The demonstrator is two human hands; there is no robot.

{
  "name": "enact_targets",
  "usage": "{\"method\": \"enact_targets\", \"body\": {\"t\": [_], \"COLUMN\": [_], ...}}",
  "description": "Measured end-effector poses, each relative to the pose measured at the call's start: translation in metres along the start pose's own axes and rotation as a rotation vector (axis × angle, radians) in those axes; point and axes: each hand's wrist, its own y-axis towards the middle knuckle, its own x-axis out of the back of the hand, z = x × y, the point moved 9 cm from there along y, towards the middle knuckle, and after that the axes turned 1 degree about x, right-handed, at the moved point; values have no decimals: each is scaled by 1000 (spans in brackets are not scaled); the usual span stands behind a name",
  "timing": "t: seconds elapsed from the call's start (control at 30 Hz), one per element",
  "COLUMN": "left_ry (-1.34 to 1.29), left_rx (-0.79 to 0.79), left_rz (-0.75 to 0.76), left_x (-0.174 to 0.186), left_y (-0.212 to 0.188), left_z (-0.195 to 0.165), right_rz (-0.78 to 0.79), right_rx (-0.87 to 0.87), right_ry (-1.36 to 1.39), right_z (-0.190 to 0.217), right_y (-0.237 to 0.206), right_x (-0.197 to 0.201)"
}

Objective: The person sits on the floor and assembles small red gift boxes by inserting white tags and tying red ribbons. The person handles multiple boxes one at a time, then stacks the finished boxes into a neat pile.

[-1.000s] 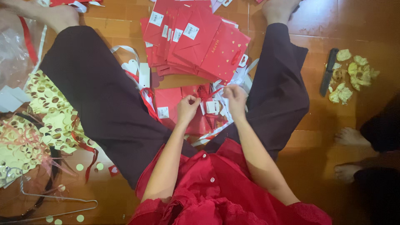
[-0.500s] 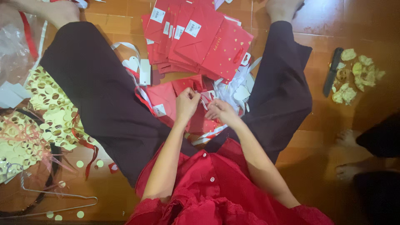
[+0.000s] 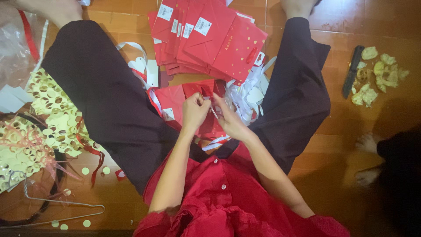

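Where dark trouser legs [image 3: 109,101] spread in a V over the wood floor [image 3: 337,145], seen from above, seated. Largest inside the V: fanned stack of red bags [image 3: 210,39], at the far end. Nearer than that stack, just below it: 1 red bag [image 3: 175,103] lying flat, worked by both hands. Left of the stack, beyond the leg: punched gold sheets [image 3: 48,118] with a wire hanger [image 3: 57,206] nearer the body. Right of the stack, beyond the other leg: crumpled gold scraps [image 3: 379,74] beside a dark knife [image 3: 352,71]. Right of the flat bag, touching it: white ribbon heap [image 3: 250,94]. Left hand [image 3: 194,112] curled tight, pinching the bag's top edge. Right hand [image 3: 228,116] fingers narrowed, pinching something thin there; what exactly cannot be told.
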Motion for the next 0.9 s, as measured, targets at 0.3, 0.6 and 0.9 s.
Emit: {"method": "enact_targets", "body": {"t": [0.3, 0.6, 0.9], "left_ry": [-273, -323, -364], "left_rx": [73, 135, 69], "left_rz": [199, 171, 201], "left_x": [0, 9, 8], "left_y": [1, 8, -3], "left_z": [0, -2, -33], "right_rz": [190, 22, 13], "right_rx": [-67, -363, -3], "right_ry": [-233, -103, -502], "right_z": [-14, 74, 104], "right_y": [24, 0, 0], "right_x": [-10, 44, 22]}}
